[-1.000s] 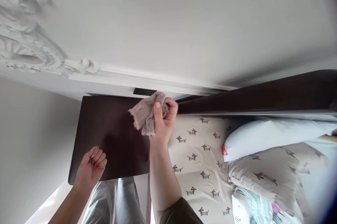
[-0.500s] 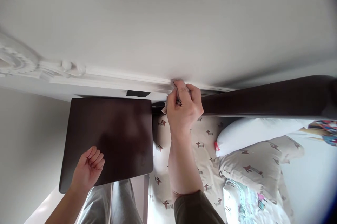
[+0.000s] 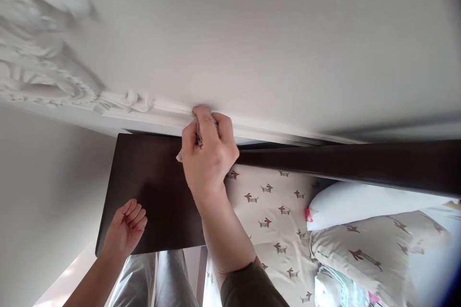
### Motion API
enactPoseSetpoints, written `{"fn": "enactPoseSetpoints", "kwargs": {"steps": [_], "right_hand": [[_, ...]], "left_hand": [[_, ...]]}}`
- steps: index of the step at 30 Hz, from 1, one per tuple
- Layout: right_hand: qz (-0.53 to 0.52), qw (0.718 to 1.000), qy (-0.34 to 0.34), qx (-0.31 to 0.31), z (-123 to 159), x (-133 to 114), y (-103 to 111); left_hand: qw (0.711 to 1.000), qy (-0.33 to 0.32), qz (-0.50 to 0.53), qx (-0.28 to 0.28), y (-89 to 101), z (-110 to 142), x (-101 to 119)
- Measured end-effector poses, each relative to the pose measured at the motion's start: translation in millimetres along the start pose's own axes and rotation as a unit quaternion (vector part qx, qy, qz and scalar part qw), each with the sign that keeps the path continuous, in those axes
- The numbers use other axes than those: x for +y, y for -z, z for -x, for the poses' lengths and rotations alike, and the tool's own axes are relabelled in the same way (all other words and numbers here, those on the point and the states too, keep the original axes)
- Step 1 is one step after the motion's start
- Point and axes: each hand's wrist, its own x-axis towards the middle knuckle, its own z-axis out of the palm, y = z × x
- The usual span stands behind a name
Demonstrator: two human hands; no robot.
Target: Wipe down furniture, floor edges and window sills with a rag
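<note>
In the head view, the cloth (image 3: pixel 199 138) is at the white trim (image 3: pixel 266 135) on the wall (image 3: pixel 252 33), squashed up in the right hand (image 3: pixel 211 155). One small corner of it pokes out low on the left side of the picture, over the far edge of the brown top (image 3: pixel 144 191). The bits I can see run from up by the fingertips down to that corner. It is too bunched up and hidden to tell its long side for sure. The right hand is closed around the cloth, with the back of the hand facing up. Some cloth peeks out between the thumb and fingers, and some shows past the fingertips, close to the trim. The rest is under the hand. The left hand (image 3: pixel 127 225) is curled in a loose fist above the brown top, and I see nothing in it. The cloth looks soft, fuzzy and pinkish grey. The brown top is dark, flat and a bit shiny, with rounded corners. The trim is long and thin, and it meets a bumpy white carving (image 3: pixel 43 76) with curls and little beads. A long, smooth, dark rail (image 3: pixel 324 160) runs beside the bed. The sheet (image 3: pixel 266 201) is cream and wrinkly, with brown dogs in stripes. The white pillow (image 3: pixel 353 201) is puffy, with a red tag (image 3: pixel 309 215).
</note>
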Motion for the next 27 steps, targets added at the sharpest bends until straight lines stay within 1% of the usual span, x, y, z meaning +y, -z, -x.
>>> {"fn": "enactPoseSetpoints", "kwargs": {"steps": [5, 8, 11, 12, 13, 14, 15, 16, 19, 22, 23, 24, 25, 27], "right_hand": [[-0.024, 0.999, 0.019, -0.021, 1.8, -29.0, -20.6], [-0.05, 0.998, 0.007, -0.04, 1.1, -44.1, -29.6], [-0.113, 0.99, -0.042, -0.07, -3.8, -53.3, -24.3], [-0.154, 0.982, -0.069, -0.084, -6.1, -54.5, -18.7], [-0.207, 0.968, -0.1, -0.098, -8.2, -54.6, -11.5], [-0.269, 0.947, -0.134, -0.112, -9.8, -53.4, -3.6], [-0.332, 0.919, -0.171, -0.125, -10.5, -51.0, 4.4], [-0.391, 0.885, -0.211, -0.139, -10.1, -47.4, 11.5], [-0.522, 0.763, -0.331, -0.187, -1.4, -31.6, 22.3], [-0.606, 0.631, -0.431, -0.22, 11.7, -16.2, 17.3], [-0.628, 0.593, -0.452, -0.222, 15.1, -12.7, 14.2], [-0.646, 0.564, -0.465, -0.22, 17.6, -10.4, 11.4], [-0.661, 0.542, -0.472, -0.217, 19.2, -9.1, 9.1], [-0.681, 0.517, -0.473, -0.214, 20.0, -8.4, 6.8]], "left_hand": [[1.0, -0.008, 0.012, -0.003, 3.7, -1.3, 5.8], [1.0, -0.007, 0.022, -0.005, 5.8, -1.7, 6.9], [1.0, -0.007, 0.027, -0.008, 6.6, -0.8, 6.8], [1.0, -0.007, 0.029, -0.009, 6.5, -0.2, 6.8], [0.999, -0.007, 0.03, -0.008, 6.1, 0.4, 6.9], [0.999, -0.006, 0.031, -0.007, 5.6, 1.0, 7.1], [0.999, -0.005, 0.032, -0.005, 5.0, 1.5, 7.5], [1.0, -0.003, 0.031, -0.003, 4.3, 2.0, 7.9], [1.0, -0.002, 0.026, 0.0, 3.1, 2.6, 9.5], [1.0, -0.003, 0.022, -0.002, 4.2, 1.7, 10.9], [1.0, -0.004, 0.021, -0.003, 5.1, 1.2, 11.2], [1.0, -0.005, 0.019, -0.004, 6.0, 0.6, 11.5], [1.0, -0.006, 0.019, -0.005, 6.9, 0.2, 11.8], [1.0, -0.009, 0.018, -0.007, 8.4, -0.4, 12.1]]}}
